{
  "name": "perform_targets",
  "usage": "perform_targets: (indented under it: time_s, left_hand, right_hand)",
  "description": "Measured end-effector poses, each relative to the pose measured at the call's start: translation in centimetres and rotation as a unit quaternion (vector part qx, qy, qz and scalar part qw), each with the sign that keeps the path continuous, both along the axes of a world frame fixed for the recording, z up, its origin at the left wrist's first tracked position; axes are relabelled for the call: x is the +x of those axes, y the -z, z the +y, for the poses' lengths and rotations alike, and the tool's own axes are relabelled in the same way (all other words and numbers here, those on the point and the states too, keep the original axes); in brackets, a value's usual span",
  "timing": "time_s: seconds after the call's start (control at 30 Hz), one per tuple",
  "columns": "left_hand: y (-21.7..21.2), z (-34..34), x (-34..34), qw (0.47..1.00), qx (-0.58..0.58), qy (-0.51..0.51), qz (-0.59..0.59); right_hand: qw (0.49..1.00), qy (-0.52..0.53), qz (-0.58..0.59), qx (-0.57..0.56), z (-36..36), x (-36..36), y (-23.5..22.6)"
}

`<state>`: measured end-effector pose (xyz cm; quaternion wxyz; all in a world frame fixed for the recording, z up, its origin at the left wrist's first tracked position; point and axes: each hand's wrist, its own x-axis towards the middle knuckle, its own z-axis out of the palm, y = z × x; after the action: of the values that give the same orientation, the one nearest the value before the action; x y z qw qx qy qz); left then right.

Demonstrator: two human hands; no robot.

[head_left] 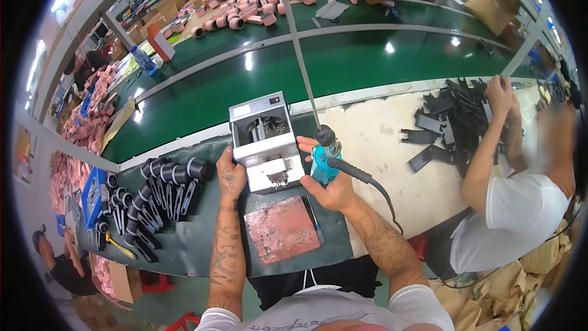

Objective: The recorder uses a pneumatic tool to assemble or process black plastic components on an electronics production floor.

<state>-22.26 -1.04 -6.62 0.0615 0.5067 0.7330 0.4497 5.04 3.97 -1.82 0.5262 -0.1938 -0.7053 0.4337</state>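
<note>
In front of me stands a grey and white screw feeder (267, 141) with an open top compartment. My left hand (232, 175) is curled against its left side; some fingers are hidden there. At the feeder's right side is my right hand (334, 194), thumb and fingers spread apart. A teal electric screwdriver (323, 165) hangs over that palm from a long rod, its black cord running to the right; whether the palm touches it is unclear. Nearer me lie a worn reddish square pad (282, 230) and a thin pen-like tool (314, 220).
At left sit several black-and-grey handled parts (165, 187), a blue bin (93, 197) and a yellow-handled tool (120, 246). A co-worker (514, 208) handles black plastic parts (450, 119) at right. Beyond runs a green conveyor (367, 61); pink parts (239, 12) lie farther back.
</note>
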Motion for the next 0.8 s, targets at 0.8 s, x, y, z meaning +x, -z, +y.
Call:
perform_targets:
  time_s: [0.8]
  left_hand:
    - [0.36,0.21,-0.31,1.0,0.011,0.021,-0.004]
  right_hand:
    - [0.999,-0.012,0.017,-0.028,-0.3,-0.08,-0.25]
